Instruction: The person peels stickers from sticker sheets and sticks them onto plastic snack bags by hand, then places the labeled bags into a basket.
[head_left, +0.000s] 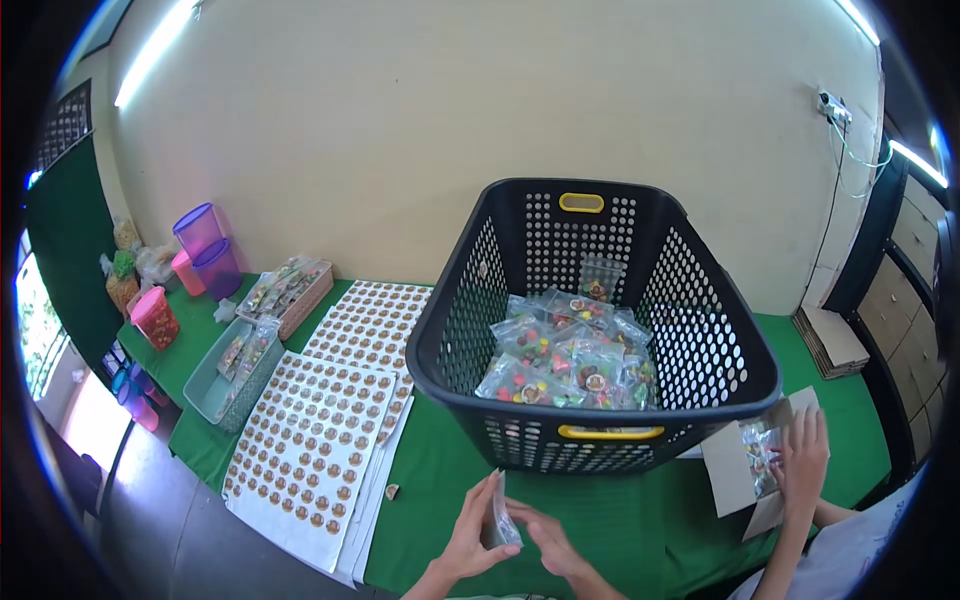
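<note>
My left hand [468,532] pinches a small clear plastic packet [501,515] between thumb and fingers, held on edge above the green cloth. My right hand [552,545] is close on the packet's right side, its fingers stretched toward it; whether the fingertips touch cannot be made out. The packet's contents are hard to see from this angle. Just beyond my hands stands a large black basket [590,455] with yellow handles. Inside it lie many clear packets of colourful sweets [570,350]. Left of my hands are sheets of round brown stickers [310,440].
At right, another person's hands [803,460] reach over an open carton [725,470] with packets inside. Flattened cardboard [832,340] lies behind. On the left are a green basket [235,400], a pink basket [308,303] and purple tubs [217,270]. A loose sticker [392,492] lies nearby.
</note>
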